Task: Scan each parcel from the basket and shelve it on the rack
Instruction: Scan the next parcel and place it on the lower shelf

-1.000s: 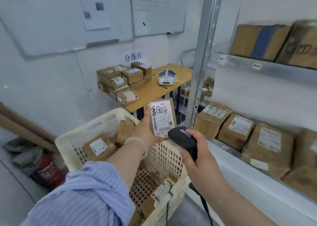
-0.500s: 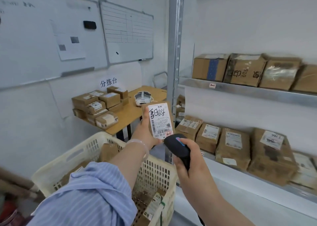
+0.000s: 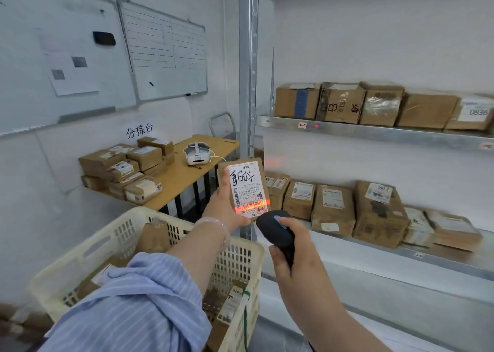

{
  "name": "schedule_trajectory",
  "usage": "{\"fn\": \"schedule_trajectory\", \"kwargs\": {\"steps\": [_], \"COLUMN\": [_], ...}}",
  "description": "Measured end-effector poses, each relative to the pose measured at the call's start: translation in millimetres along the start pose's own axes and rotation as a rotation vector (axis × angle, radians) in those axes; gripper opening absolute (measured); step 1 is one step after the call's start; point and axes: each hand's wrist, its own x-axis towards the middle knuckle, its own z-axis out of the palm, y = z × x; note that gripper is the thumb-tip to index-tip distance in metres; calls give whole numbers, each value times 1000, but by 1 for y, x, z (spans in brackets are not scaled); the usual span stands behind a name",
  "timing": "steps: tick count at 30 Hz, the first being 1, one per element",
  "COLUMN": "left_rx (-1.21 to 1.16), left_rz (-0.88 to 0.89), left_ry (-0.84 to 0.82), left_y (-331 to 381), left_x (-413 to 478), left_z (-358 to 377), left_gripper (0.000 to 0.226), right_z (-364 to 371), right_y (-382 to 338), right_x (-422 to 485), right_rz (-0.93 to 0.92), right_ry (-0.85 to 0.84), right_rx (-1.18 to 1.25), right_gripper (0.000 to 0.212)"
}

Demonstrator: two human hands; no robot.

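White walls hung with two whiteboards [image 3: 165, 52] back the tall grey metal rack [image 3: 244, 84], whose two visible shelves carry rows of brown cardboard boxes. Left of the rack and lower stands the cream perforated plastic basket [image 3: 80, 252], with more brown parcels inside. Beyond it, left of the rack's upright, a wooden bench [image 3: 187, 175] bears stacked labelled boxes and a white headset [image 3: 197, 153].

Just in front of the rack's upright, the left hand [image 3: 222, 207] holds up a small brown cardboard parcel with a white label [image 3: 247, 183], its grip wrapped round the lower left corner. Just below, the right hand [image 3: 291, 258] has its grip clenched round a black handheld scanner [image 3: 275, 228], thumb at the blue button. A red scan line lies across the barcode at the label's foot.

Scanning looks to be the step in hand. Next, I judge, the parcel needs a free gap on the rack, and both shelves look crowded.

Left of the rack, the wall sign [image 3: 139, 131] reads "分拣台". The upper shelf tag [image 3: 302, 125] reads "1-1", and a box label [image 3: 478, 111] at that shelf's right end reads "0836". Under the parcel's barcode is "20-00 030", upside down; the handwriting above it I cannot make out.
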Motion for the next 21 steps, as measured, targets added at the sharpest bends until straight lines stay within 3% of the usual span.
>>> {"fn": "schedule_trajectory", "kwargs": {"steps": [9,21], "left_rx": [-57,-91], "left_rz": [56,317], "left_ry": [-136,-425], "left_y": [56,244], "left_x": [-20,-52], "left_z": [41,156], "left_gripper": [142,141], "right_z": [-56,-236], "right_y": [17,77], "right_x": [-29,-55], "right_rz": [69,127], "right_ry": [193,657], "right_rx": [70,86], "right_gripper": [61,53]}}
